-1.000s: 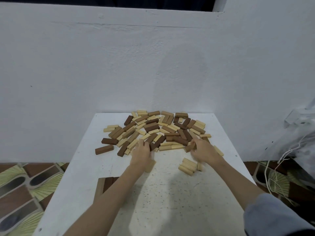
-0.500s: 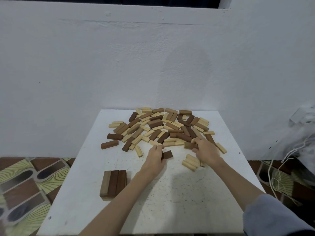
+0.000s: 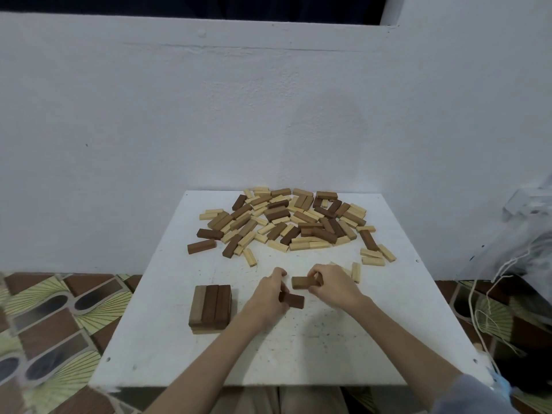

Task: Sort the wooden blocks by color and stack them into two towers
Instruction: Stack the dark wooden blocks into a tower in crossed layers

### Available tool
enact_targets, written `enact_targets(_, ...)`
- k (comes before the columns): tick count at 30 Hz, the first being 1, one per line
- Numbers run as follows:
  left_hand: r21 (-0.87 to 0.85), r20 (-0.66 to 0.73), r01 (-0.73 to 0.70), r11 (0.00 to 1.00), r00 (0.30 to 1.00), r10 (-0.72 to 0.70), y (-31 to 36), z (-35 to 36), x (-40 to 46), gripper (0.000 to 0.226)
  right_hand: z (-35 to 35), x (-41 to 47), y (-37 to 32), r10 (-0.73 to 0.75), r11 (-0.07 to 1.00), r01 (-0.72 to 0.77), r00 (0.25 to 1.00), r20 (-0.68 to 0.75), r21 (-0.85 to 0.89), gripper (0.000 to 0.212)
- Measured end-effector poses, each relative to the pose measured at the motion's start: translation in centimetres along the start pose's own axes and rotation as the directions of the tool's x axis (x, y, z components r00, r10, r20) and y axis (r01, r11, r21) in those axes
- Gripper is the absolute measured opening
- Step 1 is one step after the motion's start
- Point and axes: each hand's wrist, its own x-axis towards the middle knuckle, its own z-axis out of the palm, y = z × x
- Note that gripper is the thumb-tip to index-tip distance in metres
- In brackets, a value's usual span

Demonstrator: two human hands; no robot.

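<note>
A mixed pile of dark and light wooden blocks (image 3: 294, 221) covers the far half of the white table (image 3: 167, 339). At the near left stands a low dark stack (image 3: 210, 307) with three brown blocks side by side on top. My left hand (image 3: 265, 297) grips a dark brown block (image 3: 294, 300) just above the table's middle. Beside it, my right hand (image 3: 334, 283) holds another brown block (image 3: 301, 282) by its right end. A few light blocks (image 3: 355, 271) lie behind my right hand, partly hidden.
A white wall rises right behind the table. Patterned floor tiles (image 3: 53, 318) show on the left. A clear plastic bag with white cords (image 3: 519, 258) sits off the table's right edge. Single loose blocks (image 3: 201, 246) lie at the pile's left and right fringes.
Both hands have drawn back from the pile toward the table's middle, each bringing a dark block. The view has tilted down, so the dark stack is now in full sight.
</note>
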Motion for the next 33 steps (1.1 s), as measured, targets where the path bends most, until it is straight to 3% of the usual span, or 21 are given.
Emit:
enact_targets(5,0.035,-0.006,-0.033,0.999,0.999,0.033,-0.4,0.1,-0.9,0.062,1.2,-1.0,-0.2,-0.009,1.0,0.01,0.998,0.055,-0.022,0.026)
enact_targets(8,0.053,0.012,-0.072,0.996,0.997,0.071,-0.4,0.0,-1.0,0.068,1.2,-1.2,-0.3,-0.022,1.0,0.023,0.998,0.056,-0.018,0.036)
enact_targets(11,0.073,0.071,-0.096,0.993,0.993,0.091,-0.2,-0.3,-0.7,0.076,0.7,-1.4,-0.5,0.021,0.984,-0.032,0.998,0.066,0.175,0.038)
enact_targets(14,0.084,0.115,-0.106,0.991,0.989,0.096,-0.3,-0.1,-0.4,0.076,-0.4,-0.7,-0.5,0.167,0.915,-0.178,0.984,0.062,0.363,0.035)
enact_targets(17,0.1,0.112,-0.109,0.989,0.989,0.098,-0.2,0.3,-0.3,0.068,-1.3,-0.2,0.0,0.366,0.763,-0.364,0.924,0.107,0.534,0.035)
enact_targets(23,0.054,0.061,-0.089,0.995,0.994,0.086,-0.5,0.3,-0.6,0.04,-0.6,-0.7,1.8,0.4,0.63,-0.328,0.914,0.068,0.703,0.014)
enact_targets(29,-0.019,0.151,-0.077,0.997,0.985,0.079,-0.4,0.1,-0.8,0.041,-0.2,-1.1,2.2,0.459,0.579,-0.368,0.885,0.082,0.727,0.023)
enact_targets(33,0.019,0.076,-0.112,0.994,0.991,0.11,-0.4,0.4,-0.9,0.05,0.5,-1.9,1.9,0.395,0.663,-0.357,0.914,0.097,0.658,0.027)
